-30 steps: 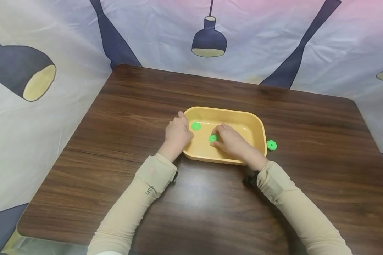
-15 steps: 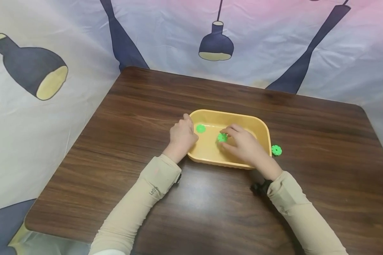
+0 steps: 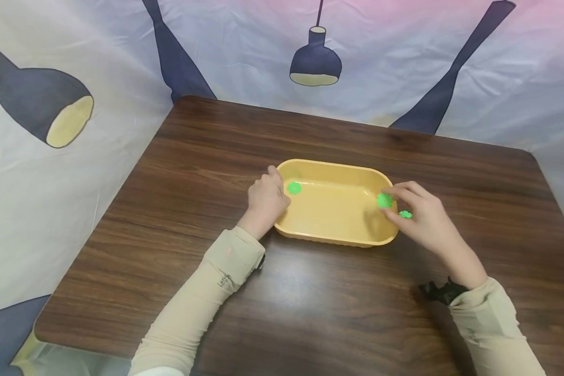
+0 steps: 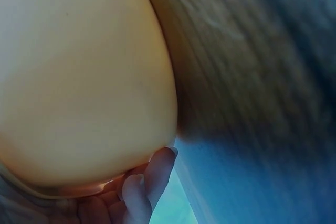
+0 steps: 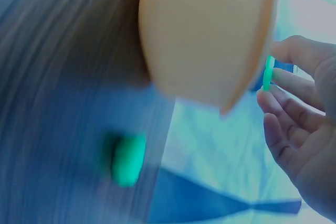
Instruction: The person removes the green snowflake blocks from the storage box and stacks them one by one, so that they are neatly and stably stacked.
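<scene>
A yellow plastic basin sits on the table. My left hand grips its left rim; in the left wrist view the fingers curl against the basin's outer wall. My right hand pinches a green notched plastic disc between thumb and fingers at the basin's right rim. Seen edge-on, that disc is thin in the right wrist view. A second green disc lies inside the basin at its left end. On the table just right of the basin is a third green disc, partly hidden by my right hand.
The dark wood-grain table extends around the basin on all sides. Behind it and to the left hangs a pale cloth backdrop printed with dark lamps. A black strap circles my right wrist.
My right hand has lifted the green disc from the middle of the basin and carried it right to the right rim. My left hand stays on the left rim.
</scene>
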Motion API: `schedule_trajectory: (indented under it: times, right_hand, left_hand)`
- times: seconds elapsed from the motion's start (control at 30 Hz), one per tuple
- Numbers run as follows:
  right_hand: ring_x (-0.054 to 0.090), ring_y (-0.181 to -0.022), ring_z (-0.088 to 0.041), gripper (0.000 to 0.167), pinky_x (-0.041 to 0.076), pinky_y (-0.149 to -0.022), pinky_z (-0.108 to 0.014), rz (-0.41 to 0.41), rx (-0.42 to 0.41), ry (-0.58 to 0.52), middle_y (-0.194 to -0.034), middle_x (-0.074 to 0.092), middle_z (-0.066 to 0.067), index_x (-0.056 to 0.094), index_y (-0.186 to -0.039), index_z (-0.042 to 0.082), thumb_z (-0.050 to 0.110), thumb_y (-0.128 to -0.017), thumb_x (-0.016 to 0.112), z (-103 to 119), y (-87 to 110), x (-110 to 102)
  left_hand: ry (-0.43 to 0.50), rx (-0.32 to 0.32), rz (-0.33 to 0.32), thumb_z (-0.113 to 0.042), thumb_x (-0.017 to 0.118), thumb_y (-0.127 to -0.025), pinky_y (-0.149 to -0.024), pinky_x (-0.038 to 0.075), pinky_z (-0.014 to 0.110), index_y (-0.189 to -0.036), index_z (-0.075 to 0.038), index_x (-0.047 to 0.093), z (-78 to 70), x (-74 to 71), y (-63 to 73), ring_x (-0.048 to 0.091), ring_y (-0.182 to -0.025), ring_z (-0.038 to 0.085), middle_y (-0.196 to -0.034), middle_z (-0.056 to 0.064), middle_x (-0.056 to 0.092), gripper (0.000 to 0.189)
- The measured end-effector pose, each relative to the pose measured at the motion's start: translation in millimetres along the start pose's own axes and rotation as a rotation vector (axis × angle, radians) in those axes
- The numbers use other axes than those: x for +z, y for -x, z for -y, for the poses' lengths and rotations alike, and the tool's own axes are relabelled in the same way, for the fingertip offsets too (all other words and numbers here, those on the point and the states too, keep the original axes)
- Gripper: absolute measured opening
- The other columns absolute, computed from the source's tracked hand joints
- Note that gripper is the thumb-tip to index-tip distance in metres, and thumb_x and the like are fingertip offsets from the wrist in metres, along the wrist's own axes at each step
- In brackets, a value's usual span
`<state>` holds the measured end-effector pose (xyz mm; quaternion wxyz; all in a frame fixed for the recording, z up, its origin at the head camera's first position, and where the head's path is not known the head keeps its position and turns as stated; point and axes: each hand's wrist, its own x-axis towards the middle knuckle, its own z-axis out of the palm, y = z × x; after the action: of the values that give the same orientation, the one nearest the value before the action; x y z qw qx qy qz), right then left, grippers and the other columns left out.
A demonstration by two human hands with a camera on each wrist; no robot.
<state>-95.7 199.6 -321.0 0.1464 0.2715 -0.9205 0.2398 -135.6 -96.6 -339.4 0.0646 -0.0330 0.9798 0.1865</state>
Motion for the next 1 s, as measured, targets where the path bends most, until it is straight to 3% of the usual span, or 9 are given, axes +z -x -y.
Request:
schedule_trajectory:
  times: [0.23, 0.4, 0.6, 1.0]
  right_hand:
    - [0.058, -0.084, -0.027, 0.041, 0.042, -0.064, -0.035, -0.005, 0.063, 0.099, -0.102, 0.06, -0.012, 0.066, -0.108, 0.003, 0.005, -0.069, 0.079, -26, 17.4, -16]
    - [0.059, -0.083, -0.028, 0.038, 0.041, -0.059, -0.035, 0.069, 0.104, 0.115, -0.102, 0.059, -0.013, 0.065, -0.11, 0.002, 0.007, -0.073, 0.076, -37, 22.2, -19]
    - [0.062, -0.087, -0.032, 0.036, 0.049, -0.065, -0.047, 0.127, 0.134, 0.1, -0.101, 0.059, -0.014, 0.064, -0.109, -0.001, 0.006, -0.076, 0.074, -46, 28.8, -11]
    - [0.06, -0.081, -0.03, 0.031, 0.047, -0.061, -0.042, 0.24, 0.207, 0.101, -0.094, 0.059, -0.016, 0.064, -0.105, -0.004, 0.011, -0.079, 0.072, -50, 29.8, -4]
  left_hand:
    - [-0.009, 0.001, 0.008, -0.012, 0.064, -0.073, -0.06, 0.052, 0.042, -0.102, -0.002, 0.04, 1.5, 2.0, -0.3, 0.065, -0.074, 0.033, -0.081, 0.017, 0.064, 0.039]
    - [-0.007, -0.01, 0.013, -0.012, 0.064, -0.073, -0.06, 0.052, 0.042, -0.101, -0.003, 0.04, 1.8, 0.9, -1.5, 0.065, -0.076, 0.033, -0.082, 0.017, 0.063, 0.038]
    - [-0.008, -0.003, 0.007, -0.011, 0.063, -0.073, -0.059, 0.051, 0.041, -0.099, -0.003, 0.04, 1.3, 0.0, -1.6, 0.065, -0.072, 0.031, -0.079, 0.015, 0.062, 0.035]
    - [0.006, 0.003, 0.002, -0.009, 0.063, -0.072, -0.058, 0.051, 0.041, -0.098, -0.004, 0.04, 2.4, -0.8, -0.1, 0.065, -0.071, 0.03, -0.077, 0.014, 0.062, 0.034]
